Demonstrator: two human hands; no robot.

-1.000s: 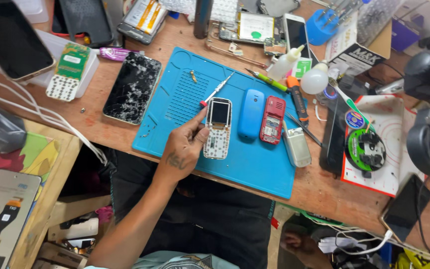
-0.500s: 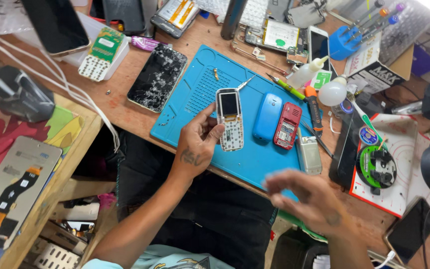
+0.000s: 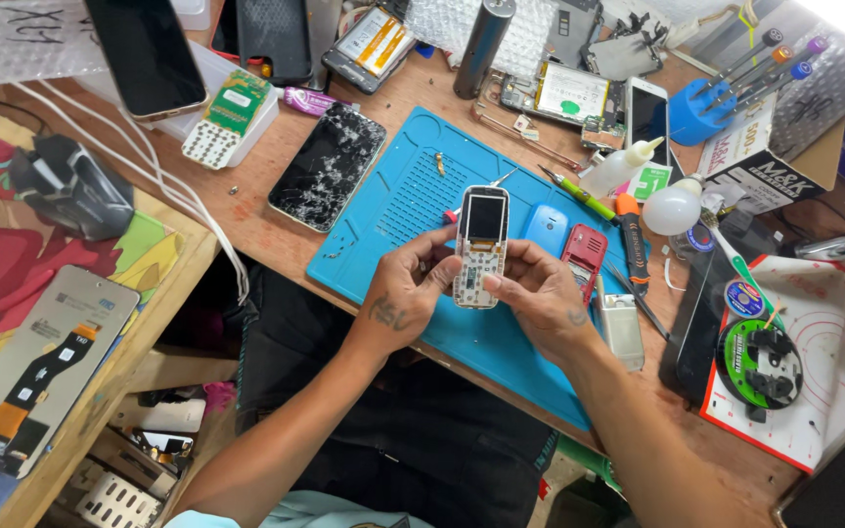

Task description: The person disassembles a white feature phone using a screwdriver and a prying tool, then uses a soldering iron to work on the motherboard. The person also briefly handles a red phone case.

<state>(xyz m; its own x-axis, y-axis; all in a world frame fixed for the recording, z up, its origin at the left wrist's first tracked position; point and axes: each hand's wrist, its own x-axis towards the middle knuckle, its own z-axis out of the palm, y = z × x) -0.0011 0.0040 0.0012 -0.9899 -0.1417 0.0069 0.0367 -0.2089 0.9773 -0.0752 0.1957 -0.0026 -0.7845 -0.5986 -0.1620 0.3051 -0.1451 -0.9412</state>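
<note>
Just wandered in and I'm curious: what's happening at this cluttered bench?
A person holds a small keypad phone with its cover off in both hands, the left hand on one side and the right hand on the other, above a blue work mat. A blue phone shell and a red phone part lie on the mat beside it. A cracked smartphone rests at the mat's left edge.

mat [image 3: 413, 200]: bright blue, dotted grid patch
keypad phone [image 3: 481, 246]: white, black screen
back cover [image 3: 546, 231]: blue
small phone [image 3: 584, 258]: red
smartphone [image 3: 328, 166]: black, spiderweb cracks
tool stand [image 3: 694, 112]: blue
</note>
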